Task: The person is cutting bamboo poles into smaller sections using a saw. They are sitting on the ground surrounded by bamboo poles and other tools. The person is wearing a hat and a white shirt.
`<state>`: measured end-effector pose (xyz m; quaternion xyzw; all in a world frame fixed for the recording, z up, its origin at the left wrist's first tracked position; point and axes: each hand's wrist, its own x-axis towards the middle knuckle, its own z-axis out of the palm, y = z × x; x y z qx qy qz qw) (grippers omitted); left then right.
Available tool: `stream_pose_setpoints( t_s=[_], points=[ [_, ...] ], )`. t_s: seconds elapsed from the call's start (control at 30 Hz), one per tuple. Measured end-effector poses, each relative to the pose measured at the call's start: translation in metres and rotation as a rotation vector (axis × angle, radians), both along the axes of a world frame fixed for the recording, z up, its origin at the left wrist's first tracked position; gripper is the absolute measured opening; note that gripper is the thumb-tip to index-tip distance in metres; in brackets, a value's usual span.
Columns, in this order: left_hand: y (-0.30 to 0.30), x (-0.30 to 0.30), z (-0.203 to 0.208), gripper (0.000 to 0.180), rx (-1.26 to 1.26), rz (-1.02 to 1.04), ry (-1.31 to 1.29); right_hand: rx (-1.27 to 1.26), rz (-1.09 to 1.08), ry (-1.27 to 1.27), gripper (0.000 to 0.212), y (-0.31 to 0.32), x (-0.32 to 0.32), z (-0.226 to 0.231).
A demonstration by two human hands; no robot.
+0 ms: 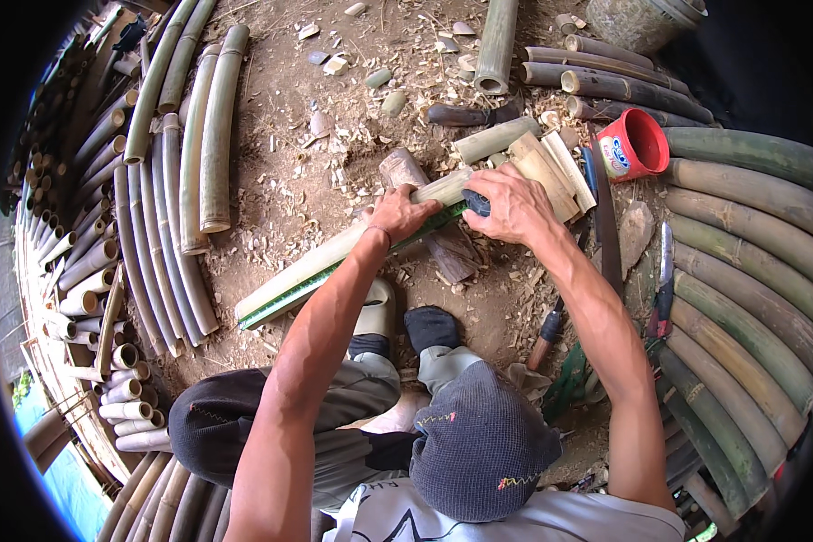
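A pale bamboo pole lies slantwise before me across a short dark log. Along its near side runs a long green strip with fine marks, like a ruler. My left hand is closed over the pole's middle, fingers on the far side and thumb near the strip. Farther right, my right hand grips a small dark rounded object against the pole beside the strip's end. That object's kind cannot be made out, since the fingers cover part of it.
Bamboo poles lie in rows left and right. Split pieces, a saw, a red tub and a knife sit right of my hands. A wooden-handled tool lies nearer. Wood chips cover the dirt floor.
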<state>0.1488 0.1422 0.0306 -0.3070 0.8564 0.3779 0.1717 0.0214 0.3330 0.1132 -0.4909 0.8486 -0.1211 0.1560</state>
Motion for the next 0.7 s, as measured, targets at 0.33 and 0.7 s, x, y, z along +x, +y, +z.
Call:
stream_pose_setpoints(
  t_s=[0.33,0.7],
  points=[
    [-0.032,0.014,-0.069,0.055,-0.130,-0.140,0.092,0.073,0.061,-0.248,0.048,0.029,0.080,-0.001],
    [-0.033,0.004,-0.055,0.080,0.078,-0.105,0.195,-0.110,-0.654,0.088,0.074,0.179,0.178,-0.043]
  ],
)
